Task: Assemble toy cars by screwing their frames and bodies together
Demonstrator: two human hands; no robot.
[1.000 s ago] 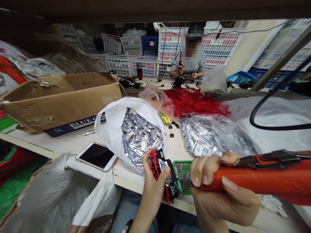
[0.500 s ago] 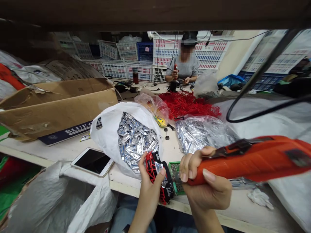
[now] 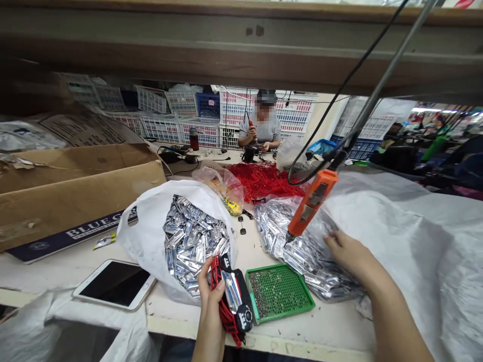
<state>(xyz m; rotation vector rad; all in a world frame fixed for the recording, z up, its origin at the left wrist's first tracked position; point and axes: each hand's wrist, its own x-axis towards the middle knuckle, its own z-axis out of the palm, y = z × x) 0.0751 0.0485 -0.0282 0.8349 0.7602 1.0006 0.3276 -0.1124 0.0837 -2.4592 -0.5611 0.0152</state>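
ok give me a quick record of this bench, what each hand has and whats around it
left hand: grips a red plastic lattice frame with a black part
right hand: open, empty, nearest a clear bag of silver foil packets
tool: orange electric screwdriver, hanging on its cord, not held
between hands: green tray of small screws
also on bench: white bag of foil packets, white smartphone, cardboard box, pile of red plastic frames
co-worker: person seated across the bench

Red and black plastic frame (image 3: 225, 312)
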